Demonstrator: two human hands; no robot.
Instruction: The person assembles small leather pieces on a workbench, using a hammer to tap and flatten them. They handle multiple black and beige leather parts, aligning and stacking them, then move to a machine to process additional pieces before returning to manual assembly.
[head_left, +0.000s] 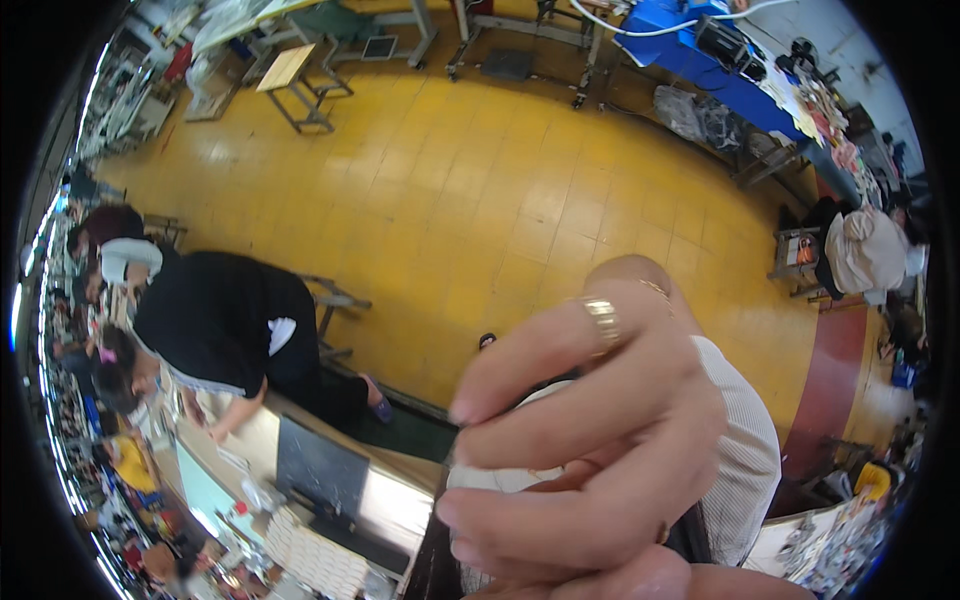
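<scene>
Because the right hand, so judged from its reach in from the right, fills the near foreground, its grip is only partly open to inspection: the fingers are bent and slightly parted, no held object shows, and whether the palm contains anything cannot be told. The left hand cannot be identified; a patch of skin at the lower edge may belong to either. Pale ribbed cloth, the nearest item, lies behind and to the right of the hand; contact is unconfirmed. Advised: keep the fingers loose, angle the gold ring away from the cloth against snagging, and hold the hand lower so that the fingertips can be seen. Yellow floor offers the broadest room, straight ahead. Limiting edges are the worktable at lower left, where a co-worker in black leans, and the blue bench at upper right.
</scene>
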